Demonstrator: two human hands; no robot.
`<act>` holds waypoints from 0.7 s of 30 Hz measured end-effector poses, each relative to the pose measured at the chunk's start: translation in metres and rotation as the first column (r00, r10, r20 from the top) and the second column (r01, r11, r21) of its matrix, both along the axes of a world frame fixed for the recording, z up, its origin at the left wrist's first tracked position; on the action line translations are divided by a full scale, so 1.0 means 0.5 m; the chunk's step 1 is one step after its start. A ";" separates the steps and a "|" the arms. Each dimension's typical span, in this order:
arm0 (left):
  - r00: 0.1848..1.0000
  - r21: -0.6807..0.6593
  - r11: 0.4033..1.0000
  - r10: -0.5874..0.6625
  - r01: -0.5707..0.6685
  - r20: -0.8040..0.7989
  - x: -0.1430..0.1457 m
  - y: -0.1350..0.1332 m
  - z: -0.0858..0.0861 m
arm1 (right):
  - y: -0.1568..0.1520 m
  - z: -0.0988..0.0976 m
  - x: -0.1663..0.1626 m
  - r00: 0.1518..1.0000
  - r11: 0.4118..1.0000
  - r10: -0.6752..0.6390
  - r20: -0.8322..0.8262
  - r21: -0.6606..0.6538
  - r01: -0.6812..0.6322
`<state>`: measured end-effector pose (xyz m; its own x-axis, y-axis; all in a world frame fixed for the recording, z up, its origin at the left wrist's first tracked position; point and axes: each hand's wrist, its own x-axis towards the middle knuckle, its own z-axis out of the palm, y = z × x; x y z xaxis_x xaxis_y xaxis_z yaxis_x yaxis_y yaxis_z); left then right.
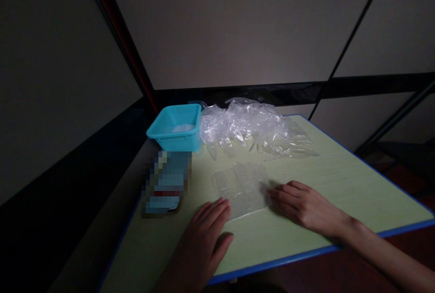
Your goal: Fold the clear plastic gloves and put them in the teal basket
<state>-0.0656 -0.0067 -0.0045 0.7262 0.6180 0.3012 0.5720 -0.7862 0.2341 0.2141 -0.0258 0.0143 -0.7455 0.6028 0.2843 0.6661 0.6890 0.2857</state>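
Clear plastic sheet (pixel 242 188) between hands, left (pixel 203 234) and right (pixel 306 207)

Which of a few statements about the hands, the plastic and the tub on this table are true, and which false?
1. The left hand and the right hand both lie open at the edges of the flat clear plastic sheet. True.
2. The turquoise rectangular plastic tub stands at the near right corner. False: it stands at the far left corner.
3. A crumpled heap of clear plastic lies right of the tub. True.
4. The right hand grips the tub. False: its fingertips lie at the sheet's right edge, far from the tub.
5. The table top is red. False: it is pale green with a blue edge.
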 end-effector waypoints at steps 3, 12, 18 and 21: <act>1.000 -0.022 1.000 0.008 -0.007 0.026 -0.001 0.002 -0.003 | 0.007 -0.005 0.001 0.999 1.000 -0.005 -0.037 -0.021 0.004; 0.948 -0.212 0.970 0.175 -0.119 0.265 0.000 0.021 -0.012 | 0.019 0.028 -0.016 0.780 0.883 -0.254 -0.571 -0.467 -0.054; 0.838 -0.401 0.901 0.344 -0.167 0.423 0.022 0.035 0.027 | 0.025 0.051 -0.032 0.587 0.822 -0.424 -0.690 -0.565 -0.071; 0.766 -0.486 0.860 0.414 -0.153 0.492 0.022 0.036 0.065 | 0.027 0.069 -0.038 0.456 0.809 -0.455 -0.765 -0.569 -0.149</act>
<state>-0.0548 0.0115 0.0279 0.2740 0.9218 0.2742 0.4123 -0.3701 0.8325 0.1950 -0.0121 0.0490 -0.1803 0.9325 0.3130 0.4523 0.3611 -0.8155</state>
